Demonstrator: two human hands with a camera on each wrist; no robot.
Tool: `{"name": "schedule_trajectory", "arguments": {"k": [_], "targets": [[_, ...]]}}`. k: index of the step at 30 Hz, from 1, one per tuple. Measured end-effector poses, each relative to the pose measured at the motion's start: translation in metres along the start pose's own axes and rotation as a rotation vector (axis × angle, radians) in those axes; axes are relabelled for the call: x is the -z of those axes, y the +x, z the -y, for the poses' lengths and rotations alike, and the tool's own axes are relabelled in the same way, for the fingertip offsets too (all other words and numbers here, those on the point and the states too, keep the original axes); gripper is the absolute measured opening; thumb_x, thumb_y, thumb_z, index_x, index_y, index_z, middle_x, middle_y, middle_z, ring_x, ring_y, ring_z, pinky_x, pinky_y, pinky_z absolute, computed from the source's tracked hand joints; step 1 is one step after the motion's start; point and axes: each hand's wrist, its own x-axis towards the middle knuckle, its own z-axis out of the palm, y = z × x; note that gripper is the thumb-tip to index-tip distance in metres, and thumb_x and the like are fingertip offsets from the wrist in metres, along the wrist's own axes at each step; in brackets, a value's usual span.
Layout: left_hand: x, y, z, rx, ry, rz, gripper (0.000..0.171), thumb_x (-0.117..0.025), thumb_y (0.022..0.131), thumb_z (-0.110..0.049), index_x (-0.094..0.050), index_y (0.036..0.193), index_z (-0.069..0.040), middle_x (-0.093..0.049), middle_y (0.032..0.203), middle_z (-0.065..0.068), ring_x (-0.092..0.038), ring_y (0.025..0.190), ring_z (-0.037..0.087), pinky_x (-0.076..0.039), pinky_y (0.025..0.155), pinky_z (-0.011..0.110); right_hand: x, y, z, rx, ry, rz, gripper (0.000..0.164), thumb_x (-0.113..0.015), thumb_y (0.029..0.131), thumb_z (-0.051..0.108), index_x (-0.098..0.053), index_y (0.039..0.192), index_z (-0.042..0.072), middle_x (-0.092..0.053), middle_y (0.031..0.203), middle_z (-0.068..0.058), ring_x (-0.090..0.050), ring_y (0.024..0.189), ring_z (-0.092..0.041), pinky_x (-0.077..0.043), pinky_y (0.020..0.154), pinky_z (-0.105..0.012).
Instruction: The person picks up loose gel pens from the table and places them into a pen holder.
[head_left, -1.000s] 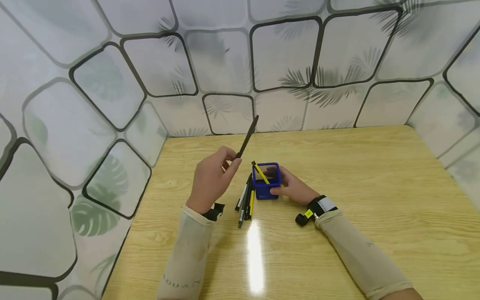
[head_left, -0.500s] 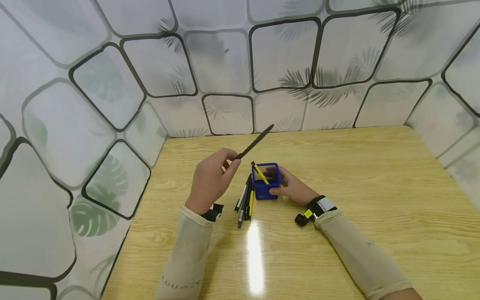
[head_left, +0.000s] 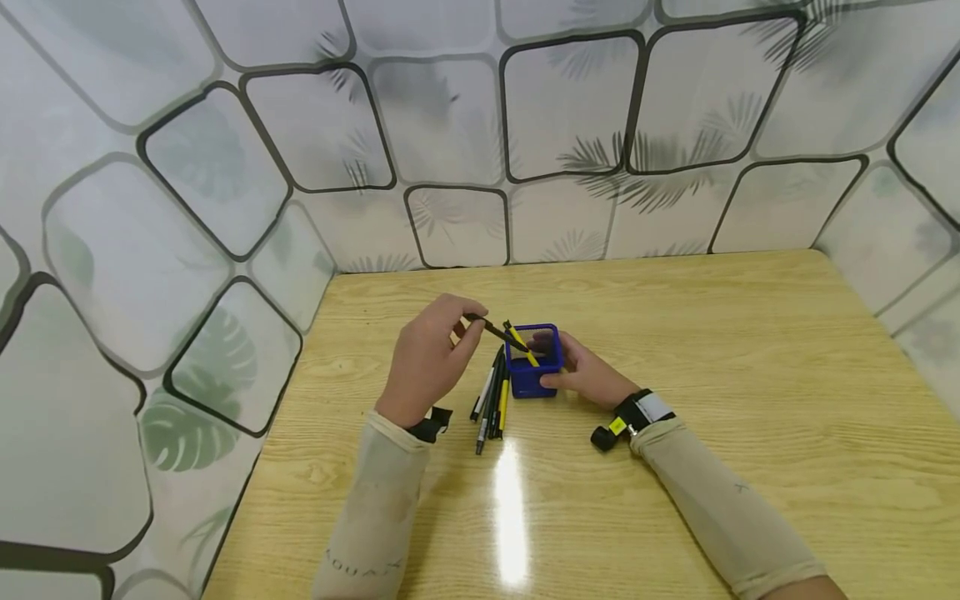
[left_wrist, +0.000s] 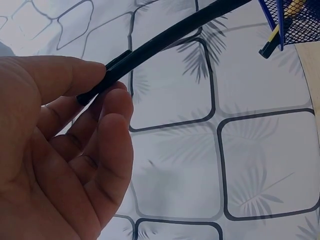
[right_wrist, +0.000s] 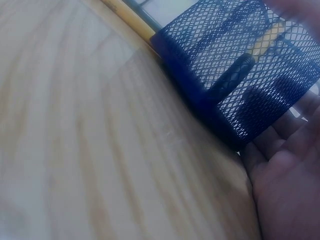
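Note:
Pinched at one end between the thumb and fingers of my left hand (head_left: 427,358) is a black pen (left_wrist: 165,42). It slopes down to the right in the head view, its far tip over the mouth of a blue mesh pen holder (head_left: 532,385). A yellow pen (right_wrist: 265,42) with a black grip leans inside the holder. My right hand (head_left: 594,377) grips the holder from its right side, thumb at the front and fingers behind, partly seen through the mesh. The holder stands upright on the table.
Just left of the holder, several pens lie bunched on the wooden table (head_left: 720,350): black pens (head_left: 491,402), a white one (head_left: 482,398) and a yellow one (head_left: 504,407). A patterned wall (head_left: 450,125) rises along the table's back and left sides.
The black pen has swung from pointing up and away to pointing down right, its tip now at the holder's opening. My right hand and the holder have stayed put.

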Motion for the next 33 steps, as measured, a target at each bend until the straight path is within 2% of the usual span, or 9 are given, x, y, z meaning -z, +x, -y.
{"name": "schedule_trajectory", "arguments": {"k": [11, 20, 23, 27, 30, 33], "targets": [[-0.002, 0.0, -0.001, 0.039, -0.04, 0.013, 0.021, -0.066, 0.103, -0.019, -0.069, 0.122, -0.012, -0.072, 0.113, 0.002, -0.069, 0.084, 0.014, -0.056, 0.066, 0.029, -0.001, -0.001, 0.001, -0.01, 0.021, 0.003, 0.078, -0.077, 0.095, 0.014, -0.032, 0.159, 0.013, -0.04, 0.16, -0.015, -0.034, 0.151, -0.034, -0.034, 0.119, -0.051], [-0.005, 0.001, -0.002, 0.072, -0.052, 0.011, 0.023, -0.065, 0.103, -0.018, -0.067, 0.125, -0.011, -0.075, 0.108, 0.001, -0.071, 0.085, 0.013, -0.057, 0.067, 0.029, 0.0, 0.0, -0.001, -0.012, 0.018, -0.003, 0.079, -0.077, 0.095, 0.014, -0.032, 0.159, 0.012, -0.04, 0.16, -0.014, -0.034, 0.151, -0.034, -0.032, 0.12, -0.054], [-0.005, 0.001, -0.002, 0.093, -0.073, -0.006, 0.029, -0.063, 0.104, -0.018, -0.064, 0.132, -0.011, -0.073, 0.118, 0.004, -0.071, 0.095, 0.017, -0.059, 0.072, 0.032, 0.0, 0.0, 0.0, -0.011, 0.023, -0.003, 0.079, -0.078, 0.094, 0.013, -0.032, 0.159, 0.011, -0.04, 0.16, -0.015, -0.034, 0.151, -0.035, -0.03, 0.12, -0.055], [-0.005, 0.002, 0.001, 0.136, -0.077, -0.02, 0.041, -0.063, 0.104, -0.019, -0.056, 0.143, -0.008, -0.063, 0.135, 0.011, -0.063, 0.114, 0.029, -0.058, 0.084, 0.041, 0.0, 0.0, 0.0, -0.015, 0.012, -0.012, 0.079, -0.078, 0.094, 0.015, -0.033, 0.159, 0.012, -0.041, 0.16, -0.015, -0.033, 0.151, -0.035, -0.026, 0.122, -0.057], [-0.01, 0.003, 0.006, 0.188, -0.042, 0.041, 0.04, -0.062, 0.104, -0.019, -0.056, 0.143, -0.007, -0.059, 0.138, 0.013, -0.056, 0.122, 0.034, -0.054, 0.093, 0.048, 0.0, 0.0, 0.001, -0.023, 0.0, -0.022, 0.079, -0.079, 0.094, 0.016, -0.034, 0.159, 0.013, -0.041, 0.16, -0.014, -0.033, 0.151, -0.035, -0.025, 0.122, -0.056], [-0.019, 0.004, 0.016, 0.262, -0.006, 0.18, 0.035, -0.061, 0.105, -0.021, -0.061, 0.137, -0.006, -0.063, 0.133, 0.012, -0.058, 0.121, 0.032, -0.053, 0.096, 0.05, 0.0, 0.0, 0.001, -0.026, 0.003, -0.026, 0.079, -0.079, 0.093, 0.015, -0.034, 0.158, 0.013, -0.04, 0.16, -0.014, -0.033, 0.151, -0.035, -0.025, 0.122, -0.056]]}}
